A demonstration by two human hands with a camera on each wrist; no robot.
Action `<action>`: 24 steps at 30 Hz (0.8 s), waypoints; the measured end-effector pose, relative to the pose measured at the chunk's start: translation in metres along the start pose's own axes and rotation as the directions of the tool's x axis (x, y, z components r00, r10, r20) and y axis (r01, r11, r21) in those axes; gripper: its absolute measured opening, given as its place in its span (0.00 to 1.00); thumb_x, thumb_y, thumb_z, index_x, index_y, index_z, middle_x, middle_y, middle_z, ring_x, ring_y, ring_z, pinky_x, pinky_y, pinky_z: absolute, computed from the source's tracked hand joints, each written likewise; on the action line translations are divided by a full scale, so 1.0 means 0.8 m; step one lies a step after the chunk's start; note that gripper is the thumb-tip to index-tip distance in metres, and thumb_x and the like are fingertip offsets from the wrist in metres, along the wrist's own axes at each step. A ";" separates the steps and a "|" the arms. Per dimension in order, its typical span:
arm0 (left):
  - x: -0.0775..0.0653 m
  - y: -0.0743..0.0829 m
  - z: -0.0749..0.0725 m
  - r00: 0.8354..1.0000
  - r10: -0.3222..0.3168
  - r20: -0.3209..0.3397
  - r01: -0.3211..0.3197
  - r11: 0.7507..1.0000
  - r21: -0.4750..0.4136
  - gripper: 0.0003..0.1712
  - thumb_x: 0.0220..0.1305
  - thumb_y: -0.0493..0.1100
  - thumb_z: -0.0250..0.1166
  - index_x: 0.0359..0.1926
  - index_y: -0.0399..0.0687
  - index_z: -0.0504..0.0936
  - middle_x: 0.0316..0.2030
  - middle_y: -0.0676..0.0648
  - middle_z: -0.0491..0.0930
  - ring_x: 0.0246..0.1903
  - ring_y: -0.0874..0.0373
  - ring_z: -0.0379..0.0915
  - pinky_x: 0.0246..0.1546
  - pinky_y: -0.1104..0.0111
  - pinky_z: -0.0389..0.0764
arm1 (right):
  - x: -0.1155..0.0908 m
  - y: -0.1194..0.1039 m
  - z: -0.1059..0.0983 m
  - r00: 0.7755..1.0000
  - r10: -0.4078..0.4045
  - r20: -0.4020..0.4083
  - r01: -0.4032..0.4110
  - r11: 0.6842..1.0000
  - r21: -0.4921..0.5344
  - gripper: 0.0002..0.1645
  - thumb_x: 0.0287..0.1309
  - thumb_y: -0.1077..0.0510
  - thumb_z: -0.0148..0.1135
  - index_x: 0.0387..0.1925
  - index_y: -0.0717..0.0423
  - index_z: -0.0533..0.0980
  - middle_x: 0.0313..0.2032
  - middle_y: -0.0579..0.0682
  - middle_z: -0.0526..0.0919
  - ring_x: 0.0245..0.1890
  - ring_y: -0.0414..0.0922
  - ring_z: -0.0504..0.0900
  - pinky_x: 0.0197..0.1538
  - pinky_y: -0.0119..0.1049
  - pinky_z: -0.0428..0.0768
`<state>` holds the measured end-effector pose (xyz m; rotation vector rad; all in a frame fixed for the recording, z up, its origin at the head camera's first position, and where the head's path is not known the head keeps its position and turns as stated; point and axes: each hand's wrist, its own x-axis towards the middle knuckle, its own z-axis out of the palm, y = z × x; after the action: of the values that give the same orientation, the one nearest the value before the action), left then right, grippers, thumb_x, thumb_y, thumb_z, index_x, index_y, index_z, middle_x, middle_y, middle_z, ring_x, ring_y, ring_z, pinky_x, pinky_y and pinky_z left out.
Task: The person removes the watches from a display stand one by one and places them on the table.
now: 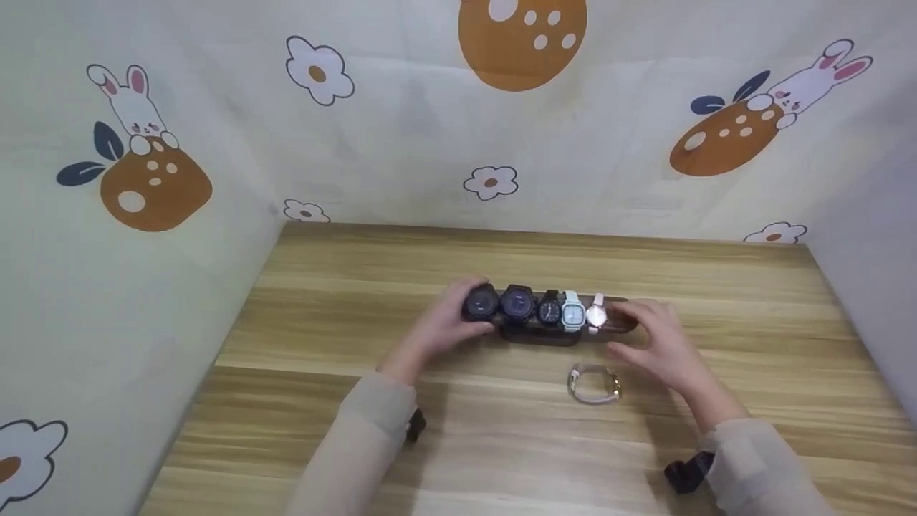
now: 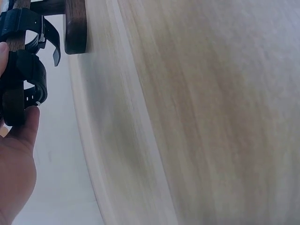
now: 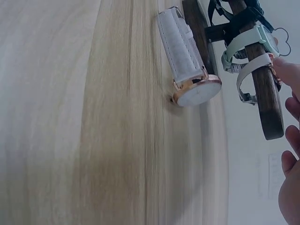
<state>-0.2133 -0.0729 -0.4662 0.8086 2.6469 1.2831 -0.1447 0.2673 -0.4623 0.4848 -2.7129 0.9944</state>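
In the head view, a dark wooden watch stand carries a row of watches. From the left come a black watch, a second dark watch, a small black square watch, a mint-green watch and a pale pink watch. My left hand grips the stand's left end around the first black watch, its thumb by the strap in the left wrist view. My right hand is at the right end, a fingertip touching near the pink watch, thumb apart. A light-strapped watch lies in front of the stand.
The wood-grain table runs back to a patterned cloth wall, with cloth at both sides. Dark wrist-mounted devices show beside both sleeves.
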 end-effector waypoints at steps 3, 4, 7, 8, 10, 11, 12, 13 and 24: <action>-0.001 0.000 0.000 1.000 0.004 0.001 -0.004 1.000 0.018 0.42 0.50 0.45 0.72 0.64 0.41 0.63 0.61 0.39 0.66 0.59 0.46 0.63 0.63 0.57 0.62 | 0.002 0.000 0.006 0.997 -0.068 -0.023 0.067 0.998 -0.020 0.37 0.37 0.61 0.77 0.54 0.60 0.74 0.49 0.59 0.75 0.48 0.52 0.66 0.52 0.53 0.68; -0.001 0.000 0.000 1.000 0.008 0.000 -0.008 1.000 0.027 0.42 0.50 0.45 0.72 0.64 0.40 0.63 0.61 0.39 0.66 0.59 0.46 0.63 0.63 0.57 0.62 | 0.003 0.001 0.008 0.995 -0.092 -0.035 0.091 0.995 -0.030 0.37 0.36 0.61 0.77 0.53 0.60 0.74 0.48 0.58 0.75 0.47 0.52 0.66 0.51 0.51 0.68; 0.000 0.000 0.000 1.000 0.024 -0.002 -0.024 0.999 0.048 0.42 0.50 0.46 0.72 0.64 0.40 0.64 0.60 0.39 0.67 0.59 0.46 0.64 0.63 0.57 0.62 | 0.005 0.001 0.012 0.986 -0.153 -0.068 0.149 0.987 -0.061 0.37 0.34 0.61 0.78 0.51 0.62 0.75 0.46 0.58 0.75 0.45 0.52 0.67 0.49 0.47 0.68; 0.000 0.000 -0.001 1.000 0.023 0.000 -0.023 0.998 0.050 0.42 0.50 0.46 0.72 0.64 0.40 0.64 0.60 0.39 0.68 0.59 0.47 0.64 0.63 0.57 0.63 | 0.006 0.001 0.013 0.984 -0.162 -0.074 0.158 0.985 -0.068 0.37 0.33 0.61 0.78 0.51 0.62 0.75 0.46 0.58 0.75 0.45 0.52 0.67 0.49 0.46 0.68; 0.001 0.000 -0.002 1.000 0.019 0.002 -0.019 0.999 0.051 0.43 0.49 0.46 0.72 0.64 0.41 0.64 0.60 0.40 0.68 0.59 0.47 0.64 0.62 0.57 0.63 | 0.007 0.000 0.014 0.984 -0.164 -0.075 0.158 0.984 -0.078 0.37 0.34 0.61 0.78 0.51 0.62 0.75 0.45 0.58 0.75 0.45 0.52 0.67 0.48 0.47 0.68; 0.001 0.000 -0.003 1.000 0.018 0.002 -0.018 0.999 0.050 0.43 0.49 0.46 0.72 0.64 0.41 0.64 0.60 0.40 0.68 0.59 0.47 0.64 0.62 0.57 0.63 | 0.008 -0.001 0.014 0.985 -0.159 -0.071 0.154 0.985 -0.081 0.37 0.34 0.61 0.78 0.52 0.62 0.75 0.45 0.58 0.75 0.45 0.52 0.67 0.48 0.47 0.68; 0.001 0.000 -0.003 1.000 0.017 0.003 -0.017 0.999 0.050 0.43 0.49 0.46 0.72 0.64 0.41 0.64 0.60 0.40 0.68 0.59 0.47 0.64 0.62 0.57 0.63 | 0.009 -0.002 0.014 0.986 -0.154 -0.066 0.148 0.985 -0.083 0.37 0.34 0.61 0.78 0.52 0.62 0.75 0.45 0.58 0.74 0.45 0.52 0.67 0.48 0.48 0.69; 0.002 0.000 -0.004 1.000 0.017 0.003 -0.017 0.998 0.052 0.43 0.49 0.46 0.72 0.64 0.41 0.64 0.60 0.40 0.68 0.59 0.47 0.64 0.63 0.57 0.63 | 0.010 -0.003 0.014 0.988 -0.144 -0.059 0.139 0.987 -0.082 0.37 0.35 0.61 0.77 0.52 0.62 0.75 0.45 0.58 0.75 0.45 0.52 0.67 0.48 0.48 0.69; 0.004 0.001 -0.002 1.000 0.009 0.017 -0.010 0.999 0.039 0.43 0.50 0.46 0.72 0.65 0.39 0.63 0.62 0.41 0.66 0.60 0.48 0.62 0.64 0.57 0.60 | 0.016 -0.015 0.009 0.997 -0.074 0.014 0.075 0.993 -0.091 0.36 0.39 0.58 0.76 0.53 0.62 0.74 0.45 0.58 0.75 0.46 0.54 0.69 0.50 0.53 0.71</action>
<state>-0.2163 -0.0719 -0.4639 0.8344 2.6663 1.2247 -0.1525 0.2514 -0.4569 0.5704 -2.7134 0.8474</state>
